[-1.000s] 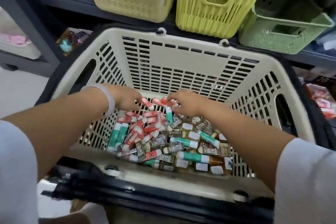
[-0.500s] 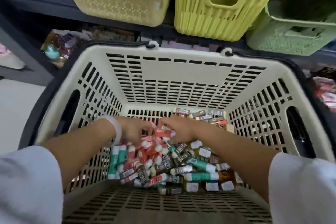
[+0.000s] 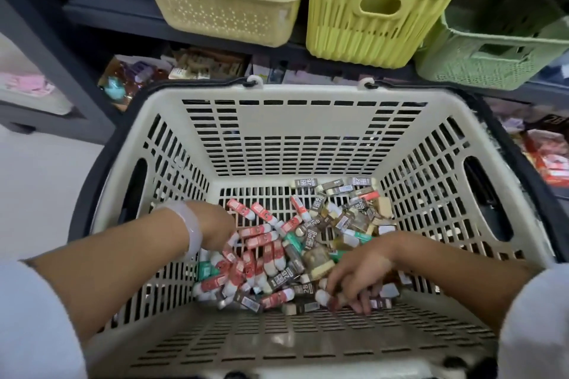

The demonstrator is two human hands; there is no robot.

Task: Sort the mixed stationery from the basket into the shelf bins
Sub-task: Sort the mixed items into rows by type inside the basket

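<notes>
In the slotted cream plastic basket (image 3: 308, 144), my left hand (image 3: 215, 226) clutches red-and-white lead tubes (image 3: 258, 235), while my right hand (image 3: 357, 274) has its fingers (image 3: 358, 301) curled into the brown tubes (image 3: 303, 306).

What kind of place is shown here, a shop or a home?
Probably a stationery shop or its stockroom. A cream plastic shopping basket holds many small packaged lead tubes, yellow and green plastic bins stand on a dark metal shelf, and packaged goods lie beneath.
</notes>
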